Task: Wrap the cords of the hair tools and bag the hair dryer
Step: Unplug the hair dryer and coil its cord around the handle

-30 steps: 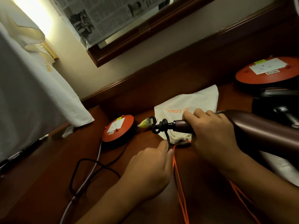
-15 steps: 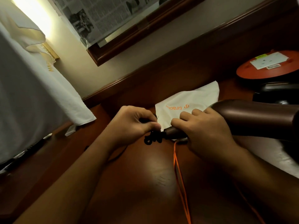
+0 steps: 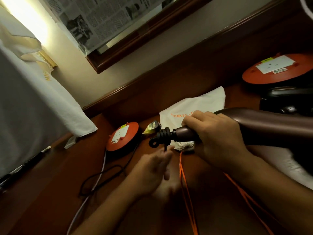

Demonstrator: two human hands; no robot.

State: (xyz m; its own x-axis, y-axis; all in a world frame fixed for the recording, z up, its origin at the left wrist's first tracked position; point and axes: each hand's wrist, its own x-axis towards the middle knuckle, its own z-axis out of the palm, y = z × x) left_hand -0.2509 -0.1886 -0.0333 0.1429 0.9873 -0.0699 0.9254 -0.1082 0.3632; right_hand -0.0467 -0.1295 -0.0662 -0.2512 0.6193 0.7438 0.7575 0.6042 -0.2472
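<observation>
Here, the right hand (image 3: 218, 138) is gripping the handle of the hair dryer (image 3: 271, 126), with fingers and thumb curled fully round it. It is holding the tool above the wooden counter (image 3: 50, 192). The dryer's long axis is running roughly level across the view, barrel to the person's right and handle tail pointing left. The black cord (image 3: 162, 136) is sitting at that tail in several tight turns, with one small loop sticking out to the left. A short free strand is dropping from the turns straight toward the left hand (image 3: 152, 168), which is hovering just beneath and is plainly the nearer hand to the cord. Motion blur is hiding its fingers, so whether they are pinching the strand or merely touching it cannot be told. The next wrap is therefore likely depending on the left hand carrying the strand round the handle's axis while the right hand is steadying the tool. The white bag (image 3: 194, 106) is lying flat on the counter just behind the handle, and its orange drawstrings (image 3: 183, 175) are trailing toward the viewer. The dryer is not yet inside it. An orange cord reel (image 3: 122, 136) is resting to the left.
</observation>
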